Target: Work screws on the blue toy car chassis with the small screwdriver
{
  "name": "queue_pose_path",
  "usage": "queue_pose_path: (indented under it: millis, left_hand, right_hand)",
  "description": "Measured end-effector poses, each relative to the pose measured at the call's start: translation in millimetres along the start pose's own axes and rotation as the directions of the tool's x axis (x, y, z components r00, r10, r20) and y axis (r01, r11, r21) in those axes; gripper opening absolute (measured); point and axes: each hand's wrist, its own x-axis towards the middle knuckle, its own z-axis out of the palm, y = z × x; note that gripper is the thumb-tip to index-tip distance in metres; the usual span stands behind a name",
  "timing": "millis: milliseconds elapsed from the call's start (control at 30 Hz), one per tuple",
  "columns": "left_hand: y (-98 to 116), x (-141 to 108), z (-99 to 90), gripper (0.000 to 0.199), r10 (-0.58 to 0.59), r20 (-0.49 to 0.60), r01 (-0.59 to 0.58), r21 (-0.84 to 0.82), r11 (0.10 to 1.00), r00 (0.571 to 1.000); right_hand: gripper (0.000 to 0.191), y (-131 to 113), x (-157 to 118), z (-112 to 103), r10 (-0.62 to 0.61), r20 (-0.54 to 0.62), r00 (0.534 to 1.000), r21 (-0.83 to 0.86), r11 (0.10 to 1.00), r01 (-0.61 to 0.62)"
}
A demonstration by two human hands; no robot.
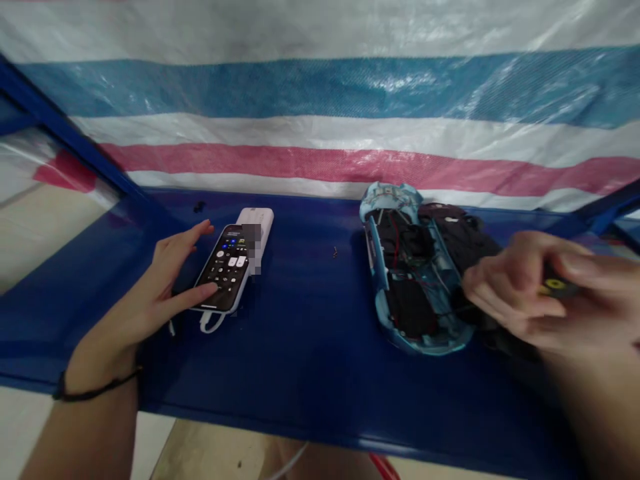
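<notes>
near: bare left forearm (83,427) with thin black cord bracelet (95,389), over the near edge of a dark blue painted metal bench (320,427)
left hand (160,287): open, fingers spread, one fingertip on the screen
held item: flat black smartphone (223,270), lying on a white power bank (260,223), bench left
right hand (520,293): curled, gripping a black-and-yellow tool handle (557,285), far right
beside it: open blue toy car shell (405,267) with exposed red wires (397,233)
risk: a snagged wire could tear; a knock could shift the tiny dark screw (335,251)
backdrop: striped plastic tarpaulin (320,120)

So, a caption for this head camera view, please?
Left hand touches a smartphone; right hand holds a black-and-yellow object beside an opened blue toy car.
</notes>
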Motion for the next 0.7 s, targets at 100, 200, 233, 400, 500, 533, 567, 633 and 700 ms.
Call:
queue_pose_path:
  millis: [100, 200, 233, 400, 500, 533, 567, 633, 700]
  left_hand:
    - [1.9, 5.3, -0.4, 0.102, -0.007, 0.002, 0.007, -0.026, 1.000, 1.000]
    - [9.1, 10.0, -1.8, 0.120, -0.020, 0.030, 0.020, 0.015, 1.000, 0.999]
    - [12.1, 11.0, -2.4, 0.121, -0.034, 0.038, 0.033, 0.013, 0.999, 0.999]
    - [22.3, 12.5, -4.4, 0.099, -0.117, 0.004, 0.116, -0.145, 0.983, 0.993]
    - [23.6, 14.9, -3.2, 0.089, -0.105, -0.075, 0.094, -0.139, 0.986, 0.992]
    - [24.6, 15.2, -2.3, 0.085, -0.096, -0.107, 0.083, -0.120, 0.989, 0.990]
    - [26.4, 14.6, -1.3, 0.080, -0.083, -0.156, 0.070, -0.086, 0.994, 0.984]
    - [33.6, 8.2, 0.8, 0.065, -0.036, -0.335, 0.036, -0.005, 0.999, 0.942]
    - [45.8, -5.4, 2.4, 0.050, 0.028, -0.570, 0.006, 0.058, 0.998, 0.821]
  right_hand:
    - [0.028, -4.7, 20.2, 18.9, -0.122, 0.095, 0.988, 0.046, 0.992, 0.118]
    - [0.027, -4.5, 22.3, 17.6, -0.163, 0.131, 0.978, 0.088, 0.984, 0.152]
    - [0.024, -3.9, 22.0, 15.3, -0.170, 0.131, 0.977, 0.095, 0.983, 0.158]
    - [0.023, -1.6, 25.1, 9.1, -0.200, 0.153, 0.968, 0.110, 0.977, 0.184]
    - [0.025, -2.6, 27.6, 9.7, -0.206, 0.128, 0.970, 0.097, 0.976, 0.194]
    - [0.025, -3.0, 28.0, 9.9, -0.205, 0.119, 0.971, 0.092, 0.977, 0.195]
    - [0.025, -3.3, 28.1, 9.8, -0.202, 0.113, 0.973, 0.089, 0.977, 0.193]
    - [0.025, -3.4, 27.9, 9.4, -0.197, 0.109, 0.974, 0.086, 0.978, 0.188]
    - [0.027, -2.6, 27.8, 8.7, -0.196, 0.118, 0.973, 0.087, 0.979, 0.187]
